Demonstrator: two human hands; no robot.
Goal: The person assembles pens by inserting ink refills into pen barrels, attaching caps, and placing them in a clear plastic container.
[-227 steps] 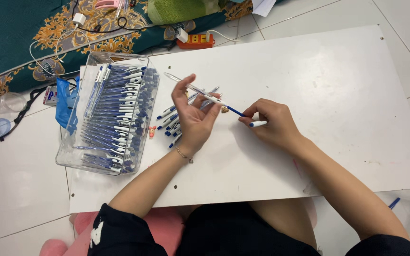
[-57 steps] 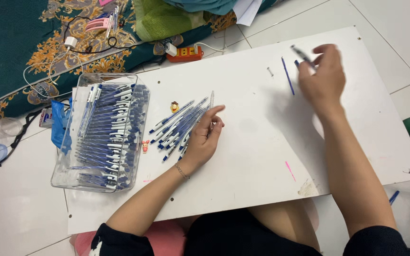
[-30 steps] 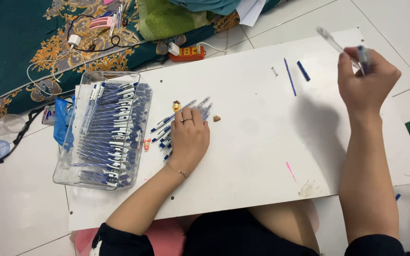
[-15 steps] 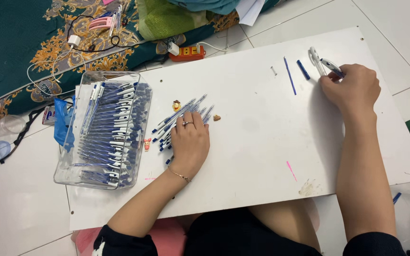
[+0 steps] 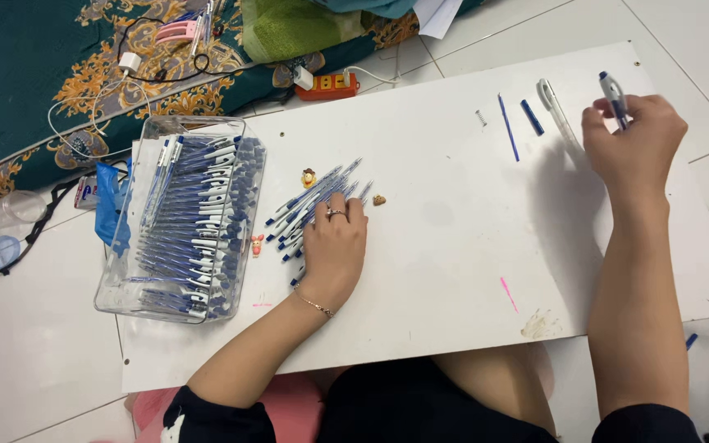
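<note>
The right hand has its grip closed on a blue-and-white pen part, pinched between thumb and fingertips so that the piece sticks up and away from the hand, over the far right end of the white surface. Just left of that hand, lying loose on the surface, are a clear pen barrel, a short blue cap, a thin blue refill and, a little further left, a tiny spring. The left hand is well apart from the right, laid palm down with fingers flat on a fanned pile of blue-and-white pens near the middle of the surface; its grip closes on nothing, it only presses the pens. A ring sits on one finger and a thin bracelet on the wrist. Two small figure-shaped charms lie beside the pile, and a third lies nearer the box. At the left end stands a clear plastic box filled with many more such pens. Beyond the surface lie a teal patterned cloth and an orange power strip on the tiled floor.
</note>
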